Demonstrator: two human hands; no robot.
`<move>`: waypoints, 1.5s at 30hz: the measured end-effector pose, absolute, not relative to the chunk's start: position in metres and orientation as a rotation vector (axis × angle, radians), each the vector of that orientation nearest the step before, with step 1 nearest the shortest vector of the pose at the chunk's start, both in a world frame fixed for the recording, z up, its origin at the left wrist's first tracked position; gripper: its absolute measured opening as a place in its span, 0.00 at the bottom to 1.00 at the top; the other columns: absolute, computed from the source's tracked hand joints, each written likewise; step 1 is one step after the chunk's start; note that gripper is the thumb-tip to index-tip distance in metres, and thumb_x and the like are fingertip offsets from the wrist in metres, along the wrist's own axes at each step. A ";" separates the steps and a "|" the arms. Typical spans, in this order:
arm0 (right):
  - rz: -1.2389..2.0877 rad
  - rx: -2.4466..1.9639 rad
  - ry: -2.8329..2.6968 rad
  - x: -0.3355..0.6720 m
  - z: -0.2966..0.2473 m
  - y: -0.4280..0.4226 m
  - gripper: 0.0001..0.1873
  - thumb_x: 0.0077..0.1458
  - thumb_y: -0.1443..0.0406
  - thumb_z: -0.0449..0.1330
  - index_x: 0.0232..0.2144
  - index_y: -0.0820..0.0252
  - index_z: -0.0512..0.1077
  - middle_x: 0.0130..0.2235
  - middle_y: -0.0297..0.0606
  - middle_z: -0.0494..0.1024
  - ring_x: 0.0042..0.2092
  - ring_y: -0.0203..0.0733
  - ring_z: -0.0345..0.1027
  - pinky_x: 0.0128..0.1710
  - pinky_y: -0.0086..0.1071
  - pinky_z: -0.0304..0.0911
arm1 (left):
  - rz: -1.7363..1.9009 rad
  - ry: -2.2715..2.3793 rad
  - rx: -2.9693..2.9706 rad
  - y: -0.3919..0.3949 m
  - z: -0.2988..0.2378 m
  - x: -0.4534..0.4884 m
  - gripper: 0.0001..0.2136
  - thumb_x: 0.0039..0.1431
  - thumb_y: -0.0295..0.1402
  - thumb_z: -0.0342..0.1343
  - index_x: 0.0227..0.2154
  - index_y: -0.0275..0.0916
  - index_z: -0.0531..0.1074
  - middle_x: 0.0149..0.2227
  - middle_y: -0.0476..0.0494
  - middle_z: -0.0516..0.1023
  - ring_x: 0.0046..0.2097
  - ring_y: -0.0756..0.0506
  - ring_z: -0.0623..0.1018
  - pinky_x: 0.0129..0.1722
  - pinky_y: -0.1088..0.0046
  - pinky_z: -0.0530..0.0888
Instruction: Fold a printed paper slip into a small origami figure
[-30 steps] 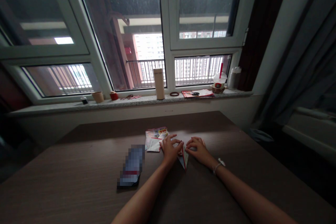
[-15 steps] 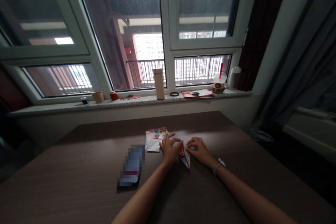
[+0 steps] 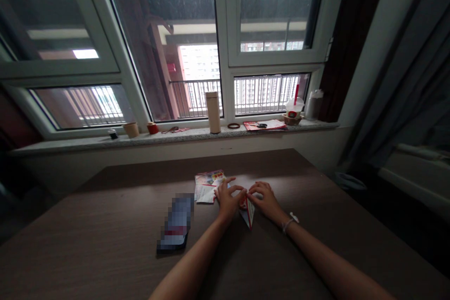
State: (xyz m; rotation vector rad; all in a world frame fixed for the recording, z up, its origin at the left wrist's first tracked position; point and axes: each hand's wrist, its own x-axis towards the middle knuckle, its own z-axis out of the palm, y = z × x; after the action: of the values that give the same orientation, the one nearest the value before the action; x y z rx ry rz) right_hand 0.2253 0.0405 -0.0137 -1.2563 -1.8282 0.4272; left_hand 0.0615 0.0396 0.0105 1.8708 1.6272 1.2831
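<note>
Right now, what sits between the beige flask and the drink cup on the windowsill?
The head view shows a dark band, then red papers under what look like scissors.

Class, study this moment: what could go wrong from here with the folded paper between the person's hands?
The folded paper seems to be pressed only near its top by the left hand and right hand, so its free point could shift and the fold could slip out of line. The left hand also sits right beside the loose printed papers, and might nudge them.
</note>
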 end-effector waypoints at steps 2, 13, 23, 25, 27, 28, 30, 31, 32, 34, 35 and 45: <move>0.416 -1.277 -1.850 0.225 -0.011 0.037 0.11 0.55 0.55 0.58 0.29 0.52 0.76 0.40 0.36 0.76 0.53 0.47 0.58 0.57 0.45 0.46 | 1.310 1.635 1.868 0.040 0.009 0.061 0.02 0.50 0.33 0.63 0.26 0.47 0.79 0.52 0.49 0.72 0.57 0.38 0.66 0.60 0.50 0.55; 0.390 -1.384 -1.959 0.227 -0.014 0.032 0.07 0.53 0.58 0.61 0.28 0.51 0.76 0.41 0.35 0.75 0.54 0.48 0.57 0.60 0.47 0.42 | 1.409 1.685 1.808 0.043 0.006 0.056 0.02 0.52 0.34 0.61 0.27 0.47 0.79 0.52 0.49 0.72 0.56 0.39 0.67 0.59 0.52 0.57; 0.368 -1.436 -1.930 0.229 -0.011 0.031 0.06 0.55 0.59 0.59 0.31 0.51 0.76 0.42 0.36 0.74 0.52 0.48 0.58 0.59 0.49 0.42 | 1.246 1.644 1.903 0.047 0.006 0.053 0.03 0.48 0.35 0.65 0.28 0.49 0.79 0.50 0.50 0.76 0.58 0.37 0.65 0.60 0.43 0.49; 0.358 -1.446 -1.923 0.230 -0.012 0.031 0.08 0.56 0.59 0.58 0.31 0.51 0.76 0.42 0.36 0.74 0.51 0.47 0.59 0.58 0.48 0.44 | 1.206 1.628 1.919 0.048 0.004 0.053 0.04 0.45 0.35 0.66 0.28 0.49 0.80 0.51 0.50 0.76 0.58 0.36 0.64 0.61 0.41 0.46; 0.352 -1.444 -1.930 0.230 -0.013 0.032 0.09 0.57 0.58 0.57 0.31 0.51 0.76 0.42 0.36 0.74 0.51 0.47 0.59 0.59 0.48 0.44 | 1.167 1.618 1.931 0.048 0.003 0.054 0.04 0.45 0.35 0.66 0.27 0.49 0.80 0.52 0.50 0.75 0.59 0.35 0.63 0.61 0.40 0.44; 0.350 -1.440 -1.936 0.229 -0.014 0.032 0.09 0.57 0.58 0.57 0.30 0.50 0.76 0.42 0.36 0.74 0.51 0.47 0.59 0.59 0.48 0.44 | 1.150 1.617 1.935 0.048 0.002 0.055 0.03 0.45 0.35 0.66 0.26 0.49 0.79 0.52 0.50 0.75 0.60 0.35 0.62 0.61 0.41 0.44; 0.345 -1.433 -1.949 0.229 -0.014 0.032 0.09 0.56 0.58 0.58 0.30 0.50 0.76 0.42 0.36 0.74 0.52 0.48 0.58 0.59 0.49 0.42 | 1.120 1.623 1.941 0.047 0.003 0.056 0.02 0.46 0.36 0.66 0.25 0.49 0.79 0.52 0.51 0.75 0.60 0.35 0.62 0.61 0.41 0.45; 0.344 -1.430 -1.958 0.229 -0.014 0.031 0.08 0.56 0.57 0.59 0.30 0.50 0.76 0.43 0.36 0.74 0.53 0.48 0.57 0.60 0.50 0.41 | 1.110 1.628 1.943 0.047 0.003 0.057 0.02 0.46 0.36 0.65 0.25 0.49 0.79 0.53 0.51 0.75 0.60 0.35 0.62 0.61 0.41 0.45; 0.345 -1.428 -1.966 0.228 -0.014 0.031 0.08 0.55 0.57 0.59 0.29 0.50 0.76 0.43 0.35 0.74 0.53 0.48 0.56 0.60 0.51 0.40 | 1.101 1.632 1.945 0.046 0.004 0.057 0.02 0.46 0.36 0.65 0.25 0.48 0.79 0.53 0.51 0.75 0.60 0.35 0.62 0.61 0.41 0.45; 0.350 -1.426 -1.983 0.228 -0.013 0.029 0.08 0.56 0.58 0.58 0.29 0.50 0.76 0.43 0.35 0.74 0.55 0.48 0.55 0.60 0.52 0.38 | 1.097 1.639 1.945 0.046 0.004 0.057 0.01 0.47 0.36 0.65 0.24 0.47 0.79 0.52 0.51 0.75 0.60 0.36 0.62 0.61 0.41 0.45; 0.353 -1.428 -1.990 0.227 -0.012 0.029 0.08 0.56 0.58 0.58 0.29 0.51 0.76 0.43 0.34 0.74 0.55 0.48 0.55 0.61 0.52 0.38 | 1.101 1.640 1.944 0.046 0.005 0.057 0.01 0.47 0.36 0.64 0.25 0.47 0.79 0.52 0.50 0.75 0.60 0.36 0.62 0.61 0.42 0.45; 0.412 -1.421 -2.013 0.225 -0.008 0.026 0.05 0.53 0.60 0.61 0.29 0.51 0.76 0.43 0.34 0.74 0.56 0.49 0.54 0.61 0.53 0.36 | 1.317 1.662 1.855 0.047 0.009 0.055 0.03 0.53 0.32 0.60 0.27 0.47 0.78 0.51 0.49 0.75 0.57 0.38 0.66 0.60 0.45 0.52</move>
State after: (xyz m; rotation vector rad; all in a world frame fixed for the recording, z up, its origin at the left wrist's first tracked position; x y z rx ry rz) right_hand 0.2254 0.0261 -0.0084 -1.4210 -2.0133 0.4116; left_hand 0.0547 0.0468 0.0091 1.8552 1.6625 1.3168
